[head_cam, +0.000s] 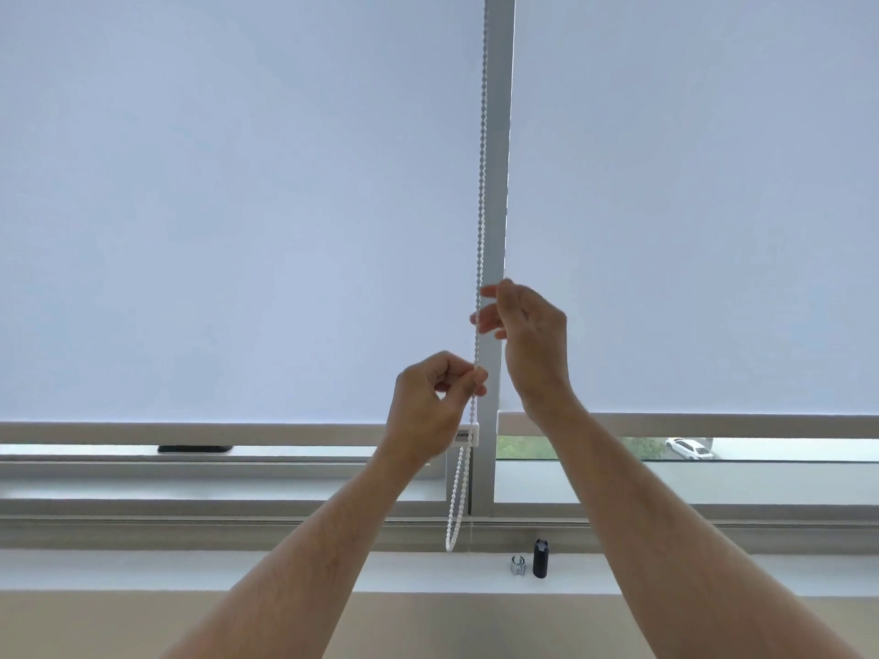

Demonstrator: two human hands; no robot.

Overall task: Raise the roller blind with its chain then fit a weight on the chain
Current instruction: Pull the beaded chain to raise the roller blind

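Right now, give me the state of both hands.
Left hand: pinching the bead chain between thumb and fingers.
Right hand: fingertips at the chain higher up; a grip cannot be told.

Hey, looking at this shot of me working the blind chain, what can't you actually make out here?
Head view only:
- Top of the bead chain and the roller: cut off by the upper edge.
- Label on the blind's bottom-rail end cap: partly behind the left hand, too small to read.
- Right hand grip on the chain: fingertips blurred.
- Small metal piece beside the black weight on the sill: too small to identify.
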